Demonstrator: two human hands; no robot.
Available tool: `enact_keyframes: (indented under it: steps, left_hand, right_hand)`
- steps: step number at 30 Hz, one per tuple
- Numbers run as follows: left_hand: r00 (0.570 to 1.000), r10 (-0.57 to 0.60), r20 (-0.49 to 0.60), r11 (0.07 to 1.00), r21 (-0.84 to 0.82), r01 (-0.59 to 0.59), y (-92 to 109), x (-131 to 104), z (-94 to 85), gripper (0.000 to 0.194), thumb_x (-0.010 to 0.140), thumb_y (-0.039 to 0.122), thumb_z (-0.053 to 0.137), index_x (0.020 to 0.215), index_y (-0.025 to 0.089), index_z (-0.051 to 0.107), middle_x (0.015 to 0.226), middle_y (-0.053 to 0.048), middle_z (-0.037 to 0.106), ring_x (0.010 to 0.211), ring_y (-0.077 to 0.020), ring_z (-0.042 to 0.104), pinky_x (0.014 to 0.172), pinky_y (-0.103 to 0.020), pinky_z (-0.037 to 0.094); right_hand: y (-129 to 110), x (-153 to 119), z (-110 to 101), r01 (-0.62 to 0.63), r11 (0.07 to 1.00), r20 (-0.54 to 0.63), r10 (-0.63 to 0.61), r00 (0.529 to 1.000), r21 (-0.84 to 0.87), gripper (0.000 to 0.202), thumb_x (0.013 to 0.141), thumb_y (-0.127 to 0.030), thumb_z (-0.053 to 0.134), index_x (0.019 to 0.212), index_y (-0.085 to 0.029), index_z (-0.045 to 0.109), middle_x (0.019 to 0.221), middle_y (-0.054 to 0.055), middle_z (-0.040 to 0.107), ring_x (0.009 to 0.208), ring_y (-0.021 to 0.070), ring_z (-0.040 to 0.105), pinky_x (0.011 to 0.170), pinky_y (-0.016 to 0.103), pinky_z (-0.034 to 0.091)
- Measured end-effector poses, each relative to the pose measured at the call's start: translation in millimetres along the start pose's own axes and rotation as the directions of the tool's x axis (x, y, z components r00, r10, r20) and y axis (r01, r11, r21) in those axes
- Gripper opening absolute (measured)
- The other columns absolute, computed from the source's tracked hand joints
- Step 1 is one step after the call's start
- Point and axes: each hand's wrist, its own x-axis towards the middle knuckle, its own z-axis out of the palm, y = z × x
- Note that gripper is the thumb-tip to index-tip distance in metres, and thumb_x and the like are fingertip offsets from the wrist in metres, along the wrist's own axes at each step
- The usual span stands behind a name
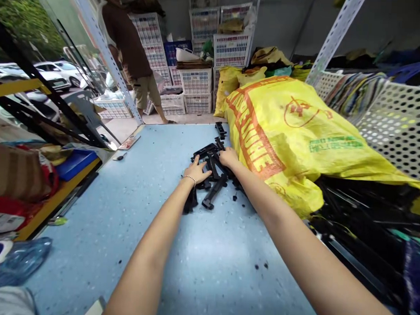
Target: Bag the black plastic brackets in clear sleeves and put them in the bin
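Observation:
A heap of long black plastic parts (pixel 214 190) with widened ends lies on the blue tabletop (pixel 154 164), beside a full yellow sack. My left hand (pixel 196 172), a beaded bracelet at its wrist, rests over the left side of the heap with its fingers spread. On the right side, next to the sack, my right hand (pixel 229 157) has its fingers curled on one of the black parts; its fingertips are partly hidden. Another black part (pixel 220 129) lies at the far end of the heap. Small black bits (pixel 261 266) are scattered on the tabletop nearer to me.
The yellow sack (pixel 273 118) bulges along the table's right side. Black items (pixel 359 227) fill the space at the lower right, below a white perforated basket (pixel 400 127). Stacked white crates (pixel 230 50) and a standing person (pixel 129 44) are beyond the table. A clear plastic bottle (pixel 23 261) lies left.

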Motion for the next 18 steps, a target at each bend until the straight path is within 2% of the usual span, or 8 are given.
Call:
enact_keyframes:
  steps: [3,6,9,11,13,14,16,18]
  left_hand:
    - [0.998,0.055,0.014,0.995,0.087,-0.056,10.5,-52.7,14.9,0.069,0.081,0.060,0.056,0.143,0.028,0.047,0.166,-0.005,0.010,0.138,-0.0368,0.042,0.108,-0.047,0.042]
    - [0.998,0.068,-0.003,0.991,0.115,-0.067,30.4,-119.8,27.2,0.066,0.084,0.053,0.054,0.142,0.021,0.047,0.165,-0.008,0.014,0.132,-0.0354,0.049,0.103,-0.045,0.046]
    - [0.995,0.099,-0.024,0.983,0.160,-0.094,49.1,-184.8,34.4,0.059,0.086,0.044,0.052,0.139,0.018,0.049,0.163,-0.013,0.018,0.127,-0.0346,0.053,0.103,-0.046,0.045]
    - [0.986,0.165,-0.010,0.968,0.194,-0.160,57.6,-223.0,36.8,0.057,0.087,0.042,0.051,0.138,0.017,0.050,0.163,-0.014,0.019,0.130,-0.0347,0.051,0.106,-0.048,0.042]
    - [0.976,0.215,-0.014,0.953,0.223,-0.207,64.4,-257.7,38.8,0.057,0.088,0.046,0.050,0.138,0.018,0.051,0.164,-0.014,0.016,0.135,-0.0356,0.045,0.110,-0.052,0.036]
    - [0.974,0.224,-0.024,0.948,0.236,-0.212,67.9,-273.7,40.2,0.059,0.089,0.049,0.049,0.139,0.018,0.050,0.164,-0.014,0.015,0.136,-0.0366,0.043,0.111,-0.054,0.034]
    - [0.978,0.207,-0.037,0.948,0.254,-0.191,75.5,-301.7,44.4,0.067,0.088,0.058,0.047,0.143,0.019,0.046,0.164,-0.014,0.015,0.135,-0.0392,0.043,0.110,-0.057,0.033]
    - [0.981,0.191,-0.021,0.946,0.270,-0.179,84.0,-320.6,50.4,0.076,0.087,0.064,0.045,0.148,0.019,0.040,0.163,-0.015,0.018,0.132,-0.0407,0.046,0.109,-0.058,0.033]
  right_hand:
    - [-12.4,-57.6,12.9,0.031,0.999,0.012,-0.032,0.999,0.019,0.039,0.097,-0.022,0.036,0.127,-0.015,0.061,0.131,0.020,0.053,0.122,0.0330,0.050,0.103,0.042,0.039]
    - [-28.0,-139.6,20.6,0.025,0.999,0.010,-0.025,1.000,0.043,0.038,0.096,-0.017,0.036,0.126,-0.014,0.060,0.128,0.019,0.056,0.119,0.0294,0.052,0.100,0.038,0.041]
    - [-21.7,-216.9,4.9,0.004,0.998,0.018,-0.005,1.000,0.068,0.032,0.094,-0.020,0.046,0.120,-0.017,0.064,0.129,0.013,0.058,0.116,0.0245,0.053,0.099,0.032,0.041]
    - [7.7,-257.6,-26.6,-0.062,0.995,-0.001,0.062,0.998,0.077,0.031,0.092,-0.025,0.050,0.119,-0.022,0.065,0.130,0.008,0.060,0.116,0.0218,0.053,0.100,0.029,0.040]
    - [56.4,-292.6,-71.2,-0.206,0.976,-0.062,0.211,0.976,0.073,0.035,0.095,-0.026,0.045,0.125,-0.023,0.062,0.132,0.008,0.059,0.120,0.0222,0.050,0.104,0.030,0.036]
    - [84.4,-308.8,-94.4,-0.309,0.948,-0.106,0.315,0.943,0.071,0.040,0.097,-0.024,0.037,0.130,-0.020,0.059,0.135,0.012,0.056,0.125,0.0246,0.047,0.106,0.034,0.033]
    - [136.8,-337.2,-132.0,-0.511,0.856,-0.172,0.516,0.839,0.074,0.048,0.100,-0.026,0.027,0.138,-0.010,0.051,0.142,0.024,0.045,0.133,0.0340,0.037,0.109,0.048,0.027]
    - [171.5,-358.3,-148.6,-0.640,0.763,-0.166,0.645,0.746,0.090,0.053,0.102,-0.036,0.023,0.142,-0.013,0.048,0.149,0.024,0.036,0.134,0.0397,0.034,0.105,0.058,0.027]
